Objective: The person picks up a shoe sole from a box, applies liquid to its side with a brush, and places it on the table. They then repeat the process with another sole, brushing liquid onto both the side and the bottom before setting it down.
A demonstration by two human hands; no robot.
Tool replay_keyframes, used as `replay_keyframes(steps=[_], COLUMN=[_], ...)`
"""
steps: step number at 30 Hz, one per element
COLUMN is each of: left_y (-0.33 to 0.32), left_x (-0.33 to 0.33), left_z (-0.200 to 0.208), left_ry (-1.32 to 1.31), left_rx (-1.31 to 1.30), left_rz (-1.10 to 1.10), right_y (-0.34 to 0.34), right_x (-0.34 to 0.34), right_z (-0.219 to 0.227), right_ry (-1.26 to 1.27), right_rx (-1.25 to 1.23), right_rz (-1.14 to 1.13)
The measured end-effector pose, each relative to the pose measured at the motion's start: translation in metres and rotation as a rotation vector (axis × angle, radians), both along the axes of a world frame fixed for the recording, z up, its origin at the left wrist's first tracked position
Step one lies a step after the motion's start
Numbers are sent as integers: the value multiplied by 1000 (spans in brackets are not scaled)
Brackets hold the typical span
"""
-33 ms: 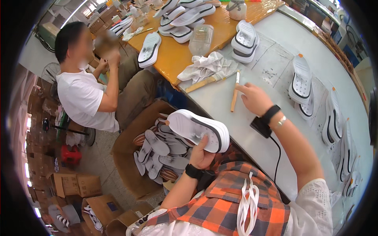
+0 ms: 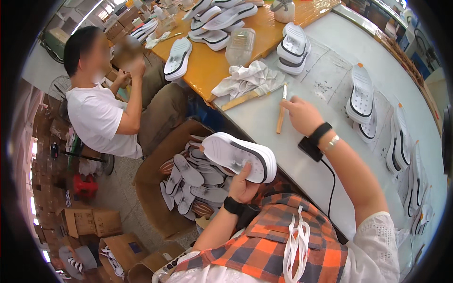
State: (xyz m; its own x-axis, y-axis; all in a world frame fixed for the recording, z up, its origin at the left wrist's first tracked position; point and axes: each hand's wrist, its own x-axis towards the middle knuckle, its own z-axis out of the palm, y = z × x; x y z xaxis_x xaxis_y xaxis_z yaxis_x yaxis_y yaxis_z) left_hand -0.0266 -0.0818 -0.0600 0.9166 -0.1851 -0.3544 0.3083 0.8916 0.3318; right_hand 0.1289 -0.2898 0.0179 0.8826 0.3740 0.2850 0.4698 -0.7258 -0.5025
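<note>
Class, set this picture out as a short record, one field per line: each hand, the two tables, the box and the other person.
Left hand: the left hand holds a white shoe sole with a black stripe
Right hand: the right hand is at the brush; contact unclear
White table: brush, more soles
Orange table: other soles, clear plastic tub
Where tables meet: crumpled white cloth
Cardboard box: loose heap of soles
Other person: seated, white shirt
</note>
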Motion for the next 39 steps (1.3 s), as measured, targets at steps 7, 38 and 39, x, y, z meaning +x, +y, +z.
replay_keyframes(steps=[7,38,39], left_y=[-23,-22,-22], left_x=[6,-1,-3], left_z=[-16,9,11], left_ry=[75,81,92], left_rx=[43,170,174], left_rz=[-85,-95,-97], right_y=[-2,6,5], right_x=[28,-120,-123], right_z=[5,29,30], right_ry=[-159,138,149], right_rx=[-559,479,479], right_rz=[109,112,119])
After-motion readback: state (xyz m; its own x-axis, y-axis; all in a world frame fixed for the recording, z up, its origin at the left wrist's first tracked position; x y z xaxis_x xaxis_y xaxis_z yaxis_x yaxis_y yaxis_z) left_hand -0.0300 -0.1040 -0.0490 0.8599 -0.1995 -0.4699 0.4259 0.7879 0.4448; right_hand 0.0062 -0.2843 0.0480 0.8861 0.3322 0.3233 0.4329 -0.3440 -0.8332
